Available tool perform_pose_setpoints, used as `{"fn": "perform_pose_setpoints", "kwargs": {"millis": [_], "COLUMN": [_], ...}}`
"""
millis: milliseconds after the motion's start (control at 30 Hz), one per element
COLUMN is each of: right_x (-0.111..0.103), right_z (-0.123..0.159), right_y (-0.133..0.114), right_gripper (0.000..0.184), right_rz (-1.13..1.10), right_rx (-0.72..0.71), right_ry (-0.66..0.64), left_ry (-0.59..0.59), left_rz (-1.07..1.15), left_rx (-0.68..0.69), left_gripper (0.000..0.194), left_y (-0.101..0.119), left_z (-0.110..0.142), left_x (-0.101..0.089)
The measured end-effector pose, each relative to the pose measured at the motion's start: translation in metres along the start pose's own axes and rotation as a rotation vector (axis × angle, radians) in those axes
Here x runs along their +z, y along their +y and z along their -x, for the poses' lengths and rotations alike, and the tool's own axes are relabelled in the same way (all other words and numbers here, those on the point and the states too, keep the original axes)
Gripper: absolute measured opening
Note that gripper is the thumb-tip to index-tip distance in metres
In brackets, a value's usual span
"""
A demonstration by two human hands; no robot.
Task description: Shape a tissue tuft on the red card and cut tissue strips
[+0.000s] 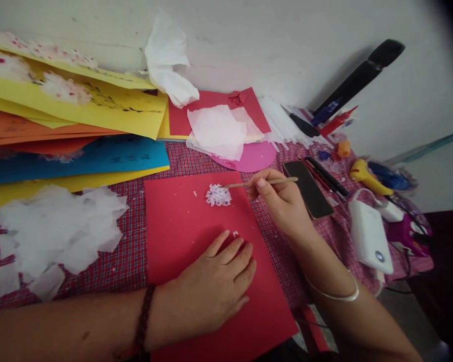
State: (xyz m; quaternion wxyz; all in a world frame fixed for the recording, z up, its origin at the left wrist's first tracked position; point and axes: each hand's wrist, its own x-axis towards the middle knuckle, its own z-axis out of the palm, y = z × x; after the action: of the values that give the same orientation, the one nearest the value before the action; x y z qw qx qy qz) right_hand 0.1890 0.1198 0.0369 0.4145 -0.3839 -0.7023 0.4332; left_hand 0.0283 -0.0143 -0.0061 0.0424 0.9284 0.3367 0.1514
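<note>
- Red sheet: the white paper cluster sits on its far part.
- Right hand: grip pinched around a thin stick, tip at the cluster's edge.
- Left hand: grip spread on the sheet, grasping nothing.
- Overly hard prodding could loosen the cluster.

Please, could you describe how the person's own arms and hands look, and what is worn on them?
The left hand and the right hand wear no gloves, and no sleeves show on the forearms. Around the left wrist is a dark, reddish-brown beaded bracelet; around the right forearm, a thin, silvery bangle.
</note>
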Motion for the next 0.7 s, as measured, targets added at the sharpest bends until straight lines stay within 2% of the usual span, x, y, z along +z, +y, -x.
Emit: {"fn": "perform_pose_setpoints", "kwargs": {"millis": [67, 200, 400, 600, 700], "right_x": [-0.0003, -0.0007, -0.0051, -0.0081, -0.0088], "right_z": [0.0003, 0.0008, 0.0022, 0.0026, 0.0023], "right_y": [-0.0006, -0.0014, -0.0018, -0.0017, -0.0041], "right_gripper": [0.030, 0.030, 0.026, 0.034, 0.035], "right_rz": [-0.003, 0.009, -0.107, -0.028, -0.041], "right_rx": [0.003, 0.014, -0.011, 0.018, 0.010], "right_ry": [0.016, -0.045, 0.050, -0.046, -0.033], "left_ry": [0.002, -0.002, -0.017, -0.021, -0.011], "left_rz": [-0.002, -0.008, -0.005, -0.011, -0.012], "left_rx": [0.001, 0.000, 0.003, 0.008, 0.010], "left_gripper": [0.047, 0.047, 0.046, 0.047, 0.047], "left_y": [0.0000, 0.0000, -0.0007, -0.0006, -0.0004], "left_z": [-0.0002, -0.0004, -0.0005, -0.0001, 0.0002], "left_x": [0.0002, -0.0005, -0.0004, -0.0002, -0.0008]}}
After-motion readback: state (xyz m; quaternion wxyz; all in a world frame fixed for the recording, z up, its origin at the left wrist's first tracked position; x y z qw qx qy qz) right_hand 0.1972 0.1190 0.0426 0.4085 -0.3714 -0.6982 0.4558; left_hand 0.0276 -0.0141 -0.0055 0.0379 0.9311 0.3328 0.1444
